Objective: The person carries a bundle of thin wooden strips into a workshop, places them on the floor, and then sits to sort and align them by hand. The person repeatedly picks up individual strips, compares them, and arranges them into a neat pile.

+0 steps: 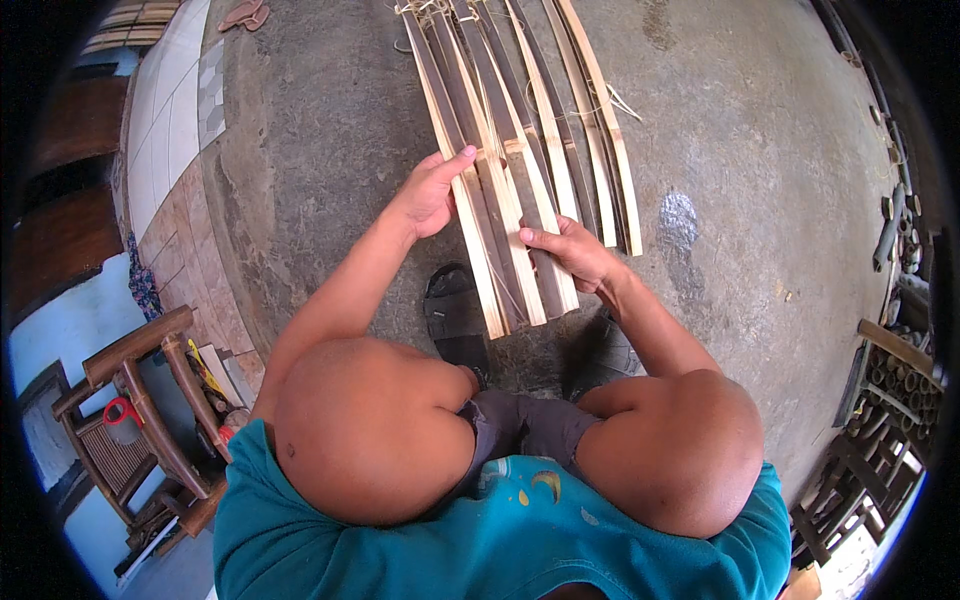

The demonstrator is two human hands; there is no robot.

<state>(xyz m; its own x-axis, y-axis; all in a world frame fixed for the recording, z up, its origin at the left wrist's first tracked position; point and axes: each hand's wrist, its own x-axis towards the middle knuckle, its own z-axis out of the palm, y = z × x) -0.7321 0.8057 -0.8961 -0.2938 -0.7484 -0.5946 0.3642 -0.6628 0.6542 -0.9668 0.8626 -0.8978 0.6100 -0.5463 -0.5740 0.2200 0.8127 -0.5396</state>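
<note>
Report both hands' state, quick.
Left hand: closed, holding long, flat brown-and-cream bamboo strips from the left.
Right hand: closed, gripping strips from the right.

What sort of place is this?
Likely a small bamboo workshop, perhaps at a home: split bamboo slats are held in the left hand and right hand over a concrete floor, cut tubes are stacked at far right, and a pole-built seat stands at left.

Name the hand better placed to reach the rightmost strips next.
Probably the right hand: it grips the right side of the held strips, nearer the rightmost strips, while the left hand grips their left side.
</note>
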